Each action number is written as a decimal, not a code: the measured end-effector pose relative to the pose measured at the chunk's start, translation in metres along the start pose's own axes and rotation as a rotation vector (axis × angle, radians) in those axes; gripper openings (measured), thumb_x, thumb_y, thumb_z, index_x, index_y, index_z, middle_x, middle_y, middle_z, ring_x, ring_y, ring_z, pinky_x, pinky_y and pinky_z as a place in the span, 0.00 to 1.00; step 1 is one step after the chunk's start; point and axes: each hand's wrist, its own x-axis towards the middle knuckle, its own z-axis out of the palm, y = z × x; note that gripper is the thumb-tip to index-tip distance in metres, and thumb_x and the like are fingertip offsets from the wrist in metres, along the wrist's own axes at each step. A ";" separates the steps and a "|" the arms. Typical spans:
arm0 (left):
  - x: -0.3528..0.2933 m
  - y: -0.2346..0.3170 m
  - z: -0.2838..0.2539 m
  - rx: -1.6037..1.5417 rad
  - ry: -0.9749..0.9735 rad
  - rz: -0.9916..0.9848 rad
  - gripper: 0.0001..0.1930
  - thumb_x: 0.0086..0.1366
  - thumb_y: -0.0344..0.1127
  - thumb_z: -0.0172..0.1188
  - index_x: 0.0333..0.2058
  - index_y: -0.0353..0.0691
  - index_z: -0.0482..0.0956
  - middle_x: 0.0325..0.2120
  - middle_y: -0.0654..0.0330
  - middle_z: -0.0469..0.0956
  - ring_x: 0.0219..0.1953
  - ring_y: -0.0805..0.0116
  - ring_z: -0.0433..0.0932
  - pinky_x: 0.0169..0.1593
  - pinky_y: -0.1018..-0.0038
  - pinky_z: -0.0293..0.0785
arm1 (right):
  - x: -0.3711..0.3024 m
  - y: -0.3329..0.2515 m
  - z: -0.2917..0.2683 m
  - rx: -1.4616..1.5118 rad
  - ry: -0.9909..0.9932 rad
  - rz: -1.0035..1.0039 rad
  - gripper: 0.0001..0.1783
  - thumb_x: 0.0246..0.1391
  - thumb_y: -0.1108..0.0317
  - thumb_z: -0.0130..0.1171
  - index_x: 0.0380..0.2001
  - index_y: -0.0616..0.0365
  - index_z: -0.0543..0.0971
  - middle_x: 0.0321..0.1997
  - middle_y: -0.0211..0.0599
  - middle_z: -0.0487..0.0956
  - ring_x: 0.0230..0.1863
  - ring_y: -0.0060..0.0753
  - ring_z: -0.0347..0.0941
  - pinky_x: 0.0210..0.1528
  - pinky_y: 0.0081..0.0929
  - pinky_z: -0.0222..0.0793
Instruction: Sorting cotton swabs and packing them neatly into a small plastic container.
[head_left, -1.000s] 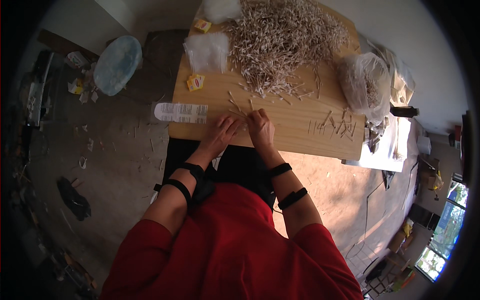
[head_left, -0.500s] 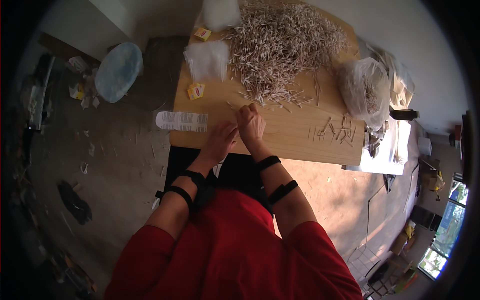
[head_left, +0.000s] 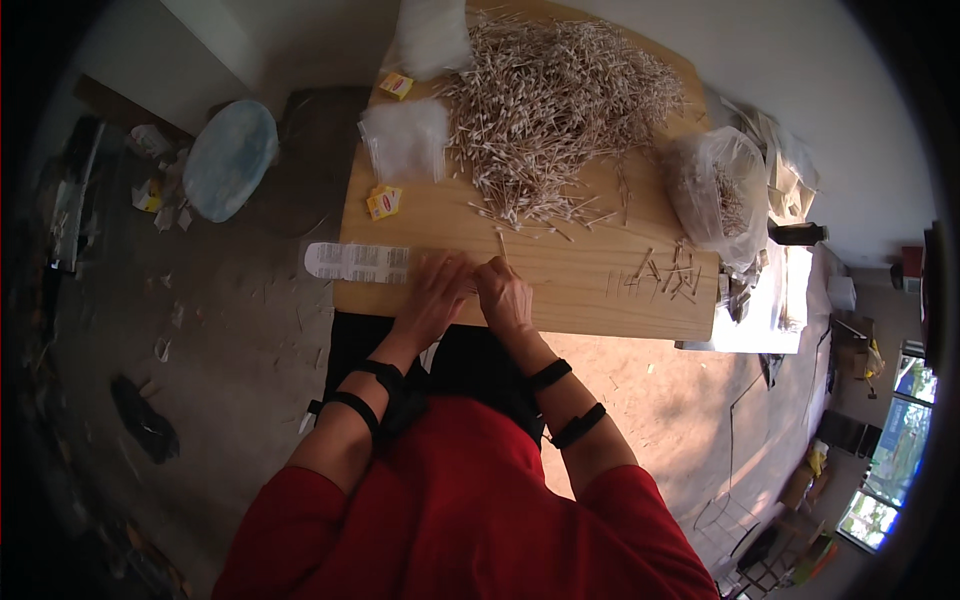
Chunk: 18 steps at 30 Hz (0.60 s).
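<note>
My right hand [head_left: 506, 297] is closed near the front edge of the wooden table [head_left: 580, 285]. A thin cotton swab [head_left: 500, 241] points away from its pinched fingertips. Beside it, my left hand [head_left: 437, 293] lies on the tabletop with fingers stretched out, close to the right fingertips. Something thin and see-through seems to lie under the left fingers, but I cannot make it out. Left of that hand is a sheet of printed white labels [head_left: 356, 263], its rounded end past the table's left edge. Farther back spreads a large heap of cotton swabs [head_left: 560, 110].
Clear plastic bags [head_left: 405, 138] lie in stacks at the table's left, with small yellow packets [head_left: 383, 203] near them. On the right are scattered swabs [head_left: 665, 275] and a clear bag of swabs [head_left: 725, 195]. A round bluish stool [head_left: 231, 160] stands left.
My right hand has drawn back toward me, and a swab now points from its fingertips. My left fingers lie flatter on the table. The whole view has shifted slightly.
</note>
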 end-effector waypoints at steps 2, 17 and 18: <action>0.000 -0.002 -0.002 0.100 -0.071 -0.024 0.33 0.60 0.37 0.63 0.63 0.39 0.63 0.64 0.57 0.60 0.68 0.55 0.55 0.71 0.50 0.50 | 0.003 -0.001 -0.005 0.044 0.124 0.126 0.05 0.55 0.67 0.56 0.35 0.52 0.76 0.40 0.42 0.75 0.36 0.53 0.77 0.33 0.47 0.74; 0.001 -0.004 0.000 0.023 0.013 0.068 0.26 0.61 0.35 0.61 0.57 0.36 0.68 0.59 0.58 0.63 0.66 0.57 0.58 0.71 0.50 0.50 | -0.009 0.051 -0.029 0.128 0.267 0.283 0.09 0.55 0.64 0.62 0.35 0.56 0.75 0.38 0.45 0.74 0.37 0.56 0.75 0.36 0.49 0.71; 0.004 -0.003 -0.004 -0.005 -0.007 0.065 0.27 0.60 0.34 0.61 0.58 0.36 0.68 0.59 0.57 0.63 0.65 0.56 0.59 0.71 0.50 0.51 | -0.020 0.046 -0.034 0.123 0.263 0.300 0.09 0.55 0.64 0.62 0.35 0.56 0.75 0.38 0.45 0.74 0.37 0.56 0.75 0.36 0.49 0.71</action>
